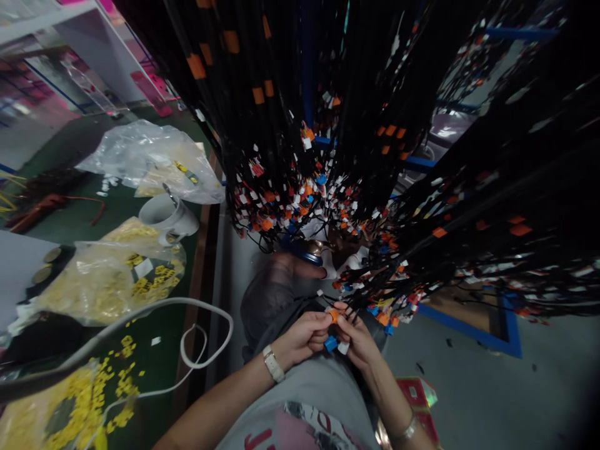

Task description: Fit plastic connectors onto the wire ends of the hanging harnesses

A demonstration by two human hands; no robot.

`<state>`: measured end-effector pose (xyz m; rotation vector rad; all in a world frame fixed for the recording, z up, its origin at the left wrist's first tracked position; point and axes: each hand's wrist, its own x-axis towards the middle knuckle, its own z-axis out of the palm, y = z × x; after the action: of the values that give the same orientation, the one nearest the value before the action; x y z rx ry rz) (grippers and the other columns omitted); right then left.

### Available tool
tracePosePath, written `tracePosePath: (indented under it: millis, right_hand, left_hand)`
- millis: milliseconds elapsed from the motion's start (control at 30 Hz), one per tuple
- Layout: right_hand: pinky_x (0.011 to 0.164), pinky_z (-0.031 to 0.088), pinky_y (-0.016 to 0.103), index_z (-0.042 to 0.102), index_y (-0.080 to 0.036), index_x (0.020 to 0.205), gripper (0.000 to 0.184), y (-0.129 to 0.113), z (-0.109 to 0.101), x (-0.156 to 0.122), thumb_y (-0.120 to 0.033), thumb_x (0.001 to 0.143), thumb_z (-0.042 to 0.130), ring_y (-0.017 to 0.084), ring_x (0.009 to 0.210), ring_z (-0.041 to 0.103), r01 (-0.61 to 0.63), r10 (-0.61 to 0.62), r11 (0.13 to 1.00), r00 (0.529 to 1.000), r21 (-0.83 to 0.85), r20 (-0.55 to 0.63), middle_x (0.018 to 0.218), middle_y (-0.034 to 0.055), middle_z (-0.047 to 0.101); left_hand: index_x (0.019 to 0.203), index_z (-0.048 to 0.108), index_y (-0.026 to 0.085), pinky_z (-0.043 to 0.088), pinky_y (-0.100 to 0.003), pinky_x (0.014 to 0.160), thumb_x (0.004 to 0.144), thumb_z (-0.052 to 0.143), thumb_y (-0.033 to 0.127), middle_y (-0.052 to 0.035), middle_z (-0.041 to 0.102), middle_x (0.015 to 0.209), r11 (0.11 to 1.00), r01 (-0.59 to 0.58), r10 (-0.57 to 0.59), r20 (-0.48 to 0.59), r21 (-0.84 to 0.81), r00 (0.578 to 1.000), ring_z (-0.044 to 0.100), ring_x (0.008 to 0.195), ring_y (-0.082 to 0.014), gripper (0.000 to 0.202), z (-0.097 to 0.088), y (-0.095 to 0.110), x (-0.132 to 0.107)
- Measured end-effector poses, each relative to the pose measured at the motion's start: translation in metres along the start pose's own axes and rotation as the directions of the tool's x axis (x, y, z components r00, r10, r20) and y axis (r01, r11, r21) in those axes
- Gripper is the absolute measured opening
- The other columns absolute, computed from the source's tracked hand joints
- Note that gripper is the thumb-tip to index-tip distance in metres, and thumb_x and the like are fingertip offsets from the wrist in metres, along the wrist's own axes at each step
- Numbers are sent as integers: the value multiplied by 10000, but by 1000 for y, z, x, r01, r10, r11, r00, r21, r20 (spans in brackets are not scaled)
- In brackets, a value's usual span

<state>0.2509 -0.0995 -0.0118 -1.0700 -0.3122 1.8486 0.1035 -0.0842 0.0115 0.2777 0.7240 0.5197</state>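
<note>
Left hand (307, 337), bare: thumb and forefinger pinching a small, bright orange plastic connector (334, 315) from its left side.

Right hand (359, 337), bare: fingertips closed on the same connector from its right side; exact finger placement too small to tell. The piece sits between the two hands, in front of the wearer's body.

Just below the grip: one blue plastic connector (330, 344); beside it, one white plastic connector (344, 347).

Behind the grip, toward the wearer: white-strapped wristwatch (273, 364) on the left wrist; silver-coloured band (409, 430) on the right; light grey printed shirt (309, 394).

Beyond the grip and to its right: thick hanging bundles of black cable (262, 125), ends crowded with orange, white, red and blue connectors, bands of orange at intervals.

Right of the grip, lower down: blue frame (512, 331), partly hidden by cables; red box (415, 400), nearer the wearer.

Well left of the grip: dark green tabletop (154, 369) bearing a white handled mug (162, 215), a clear plastic bag (154, 156), loose yellow pieces (124, 381) and a looping white cable (187, 303).
</note>
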Motion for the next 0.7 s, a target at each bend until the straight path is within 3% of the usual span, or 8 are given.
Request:
tracePosePath:
  millis: [433,700]
  right_hand:
    - [376,191,174,641,-212,908,349,-1,-3,-5,-316,619,807,15,396,224,1,-2,999,1000,-43,-9,550,-81,445]
    - [385,184,172,636,-218,873,348,-4,-6,-3,-355,608,814,3,405,246,-4,7,995,999,-102,31,632,-57,513]
  left_hand:
    - [628,404,175,0,-244,404,677,726,437,123,202,443,995,-5,11,-65,101,998,86,379,-18,417,7,4,-2]
    - [625,399,178,10,-241,396,667,733,426,127,208,440,992,-7,18,-93,123,995,90,379,-18,417,9,6,-3]
